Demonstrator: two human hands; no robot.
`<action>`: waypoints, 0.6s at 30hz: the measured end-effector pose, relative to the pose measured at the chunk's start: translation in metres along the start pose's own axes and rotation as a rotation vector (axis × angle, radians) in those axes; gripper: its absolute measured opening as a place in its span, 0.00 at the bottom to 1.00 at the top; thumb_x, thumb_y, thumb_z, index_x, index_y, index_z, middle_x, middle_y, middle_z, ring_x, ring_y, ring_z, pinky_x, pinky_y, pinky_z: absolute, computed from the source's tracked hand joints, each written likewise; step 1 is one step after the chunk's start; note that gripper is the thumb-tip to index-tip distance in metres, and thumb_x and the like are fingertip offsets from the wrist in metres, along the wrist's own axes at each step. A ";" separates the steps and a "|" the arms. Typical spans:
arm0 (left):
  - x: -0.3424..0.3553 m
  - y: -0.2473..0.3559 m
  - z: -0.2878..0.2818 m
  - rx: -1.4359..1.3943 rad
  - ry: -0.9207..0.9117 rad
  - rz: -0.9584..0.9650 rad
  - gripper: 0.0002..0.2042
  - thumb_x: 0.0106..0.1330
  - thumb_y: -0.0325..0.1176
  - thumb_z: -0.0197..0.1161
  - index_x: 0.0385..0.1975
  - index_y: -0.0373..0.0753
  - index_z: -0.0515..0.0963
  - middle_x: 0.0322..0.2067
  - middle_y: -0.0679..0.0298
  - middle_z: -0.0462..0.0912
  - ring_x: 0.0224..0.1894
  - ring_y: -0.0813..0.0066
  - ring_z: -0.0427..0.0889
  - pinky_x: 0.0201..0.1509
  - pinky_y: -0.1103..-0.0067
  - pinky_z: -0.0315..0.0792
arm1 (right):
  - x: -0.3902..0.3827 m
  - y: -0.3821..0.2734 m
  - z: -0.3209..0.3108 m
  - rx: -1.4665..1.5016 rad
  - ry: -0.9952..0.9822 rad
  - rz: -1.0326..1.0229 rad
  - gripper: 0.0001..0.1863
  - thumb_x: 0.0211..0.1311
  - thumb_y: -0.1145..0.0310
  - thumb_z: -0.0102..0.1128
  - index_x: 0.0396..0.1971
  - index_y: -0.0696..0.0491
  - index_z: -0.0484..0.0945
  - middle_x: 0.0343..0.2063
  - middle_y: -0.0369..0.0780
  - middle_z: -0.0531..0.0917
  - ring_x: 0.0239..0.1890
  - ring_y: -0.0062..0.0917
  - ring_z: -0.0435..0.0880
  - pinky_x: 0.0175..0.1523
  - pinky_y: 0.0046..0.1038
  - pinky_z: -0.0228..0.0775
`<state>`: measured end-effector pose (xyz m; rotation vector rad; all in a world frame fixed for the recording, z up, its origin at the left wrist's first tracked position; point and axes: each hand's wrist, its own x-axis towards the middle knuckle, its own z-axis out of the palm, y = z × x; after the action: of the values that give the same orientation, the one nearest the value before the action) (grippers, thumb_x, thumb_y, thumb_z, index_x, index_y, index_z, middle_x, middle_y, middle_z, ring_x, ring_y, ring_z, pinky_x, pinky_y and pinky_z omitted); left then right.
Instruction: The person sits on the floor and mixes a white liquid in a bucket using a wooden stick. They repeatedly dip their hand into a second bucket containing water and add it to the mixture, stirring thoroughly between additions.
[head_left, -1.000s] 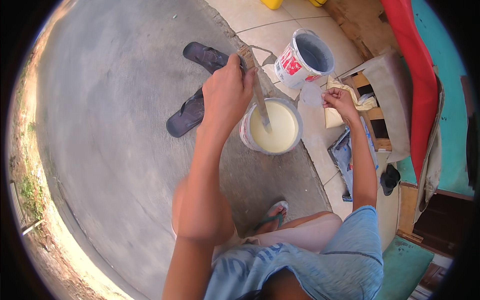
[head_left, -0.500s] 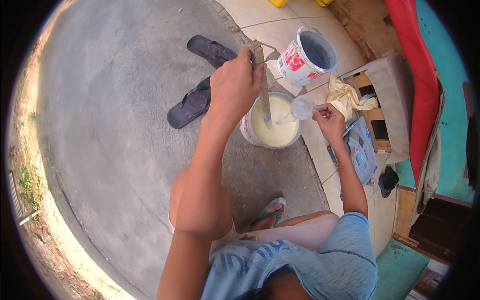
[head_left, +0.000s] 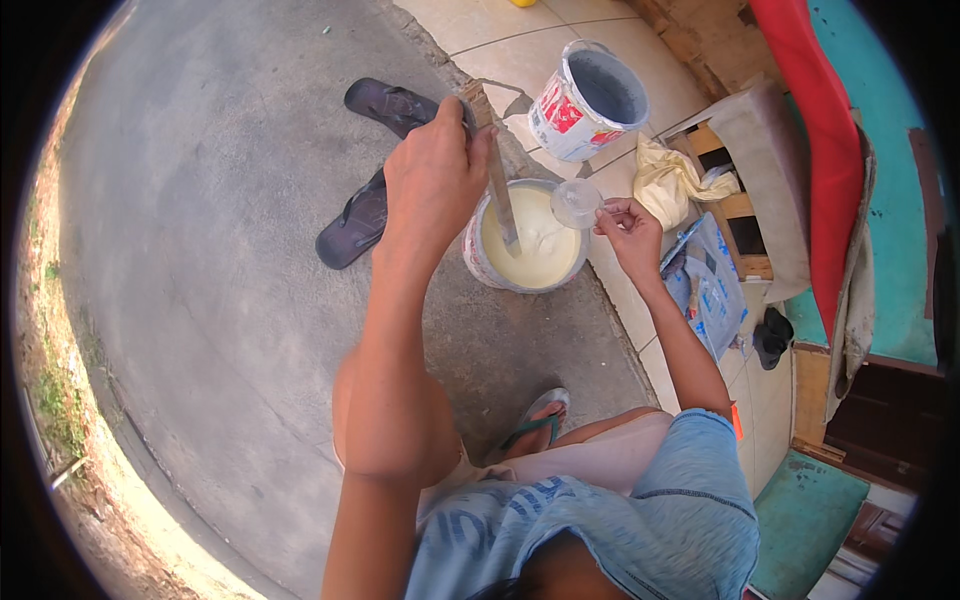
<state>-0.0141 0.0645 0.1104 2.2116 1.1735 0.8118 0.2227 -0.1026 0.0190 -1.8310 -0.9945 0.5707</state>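
My left hand [head_left: 436, 176] is closed on the upper part of a flat wooden stick [head_left: 498, 192], whose lower end dips into cream-coloured liquid [head_left: 528, 255] in a round bucket [head_left: 478, 262]. The bucket stands at the edge of the concrete, beside the tiles. My right hand [head_left: 628, 230] pinches a small, clear plastic cup [head_left: 575, 202] by its side, tilted over the bucket's back right rim. The liquid is disturbed near the cup. Whether anything is left inside the cup I cannot tell.
A white-and-red bucket [head_left: 555, 120] with grey inside stands behind on tiles [head_left: 500, 30]. Black flip-flops [head_left: 348, 232] lie left on concrete [head_left: 200, 250]. At right are a cream bag [head_left: 660, 180], a blue-white plastic bag [head_left: 715, 280], wooden framing [head_left: 752, 230], red cloth [head_left: 835, 220] and black footwear [head_left: 772, 338].
My right hand with the cup has moved left over the cream bucket and tipped it; the liquid's surface has become disturbed. My left hand still grips the stick. The view has shifted slightly.
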 end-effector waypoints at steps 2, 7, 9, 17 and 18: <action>0.000 -0.002 -0.001 0.005 0.000 -0.003 0.14 0.67 0.39 0.60 0.30 0.35 0.69 0.23 0.52 0.81 0.27 0.54 0.81 0.30 0.66 0.71 | 0.035 -0.009 -0.015 0.313 -0.009 0.249 0.07 0.58 0.74 0.65 0.30 0.61 0.76 0.33 0.41 0.82 0.33 0.22 0.84 0.40 0.24 0.81; 0.003 0.001 0.001 -0.004 -0.040 -0.047 0.14 0.67 0.40 0.60 0.30 0.35 0.69 0.23 0.53 0.81 0.27 0.54 0.81 0.30 0.66 0.71 | 0.147 -0.001 -0.048 0.251 0.138 0.078 0.08 0.60 0.71 0.66 0.33 0.60 0.79 0.28 0.38 0.83 0.30 0.20 0.83 0.38 0.21 0.80; 0.003 0.000 0.002 -0.017 -0.017 -0.044 0.14 0.67 0.39 0.60 0.29 0.35 0.69 0.23 0.52 0.81 0.27 0.54 0.81 0.30 0.66 0.71 | 0.181 0.001 -0.042 -0.040 0.187 0.018 0.09 0.56 0.69 0.67 0.30 0.60 0.81 0.27 0.41 0.84 0.31 0.22 0.85 0.39 0.24 0.79; 0.007 -0.003 0.008 -0.052 0.006 -0.004 0.13 0.66 0.37 0.61 0.29 0.33 0.69 0.20 0.51 0.80 0.24 0.54 0.81 0.28 0.66 0.70 | 0.250 0.035 -0.011 -0.963 -0.019 -0.192 0.07 0.46 0.74 0.64 0.28 0.54 0.84 0.31 0.51 0.84 0.38 0.45 0.84 0.46 0.36 0.76; 0.007 -0.004 0.009 -0.051 0.006 -0.003 0.13 0.66 0.37 0.61 0.29 0.33 0.69 0.20 0.51 0.80 0.24 0.54 0.81 0.28 0.66 0.70 | 0.255 0.041 -0.010 -0.961 -0.024 -0.181 0.06 0.45 0.73 0.64 0.26 0.54 0.85 0.29 0.50 0.84 0.36 0.42 0.84 0.45 0.34 0.75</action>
<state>-0.0068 0.0712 0.1040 2.1671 1.1454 0.8385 0.3893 0.0938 -0.0047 -2.5014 -1.5984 -0.0410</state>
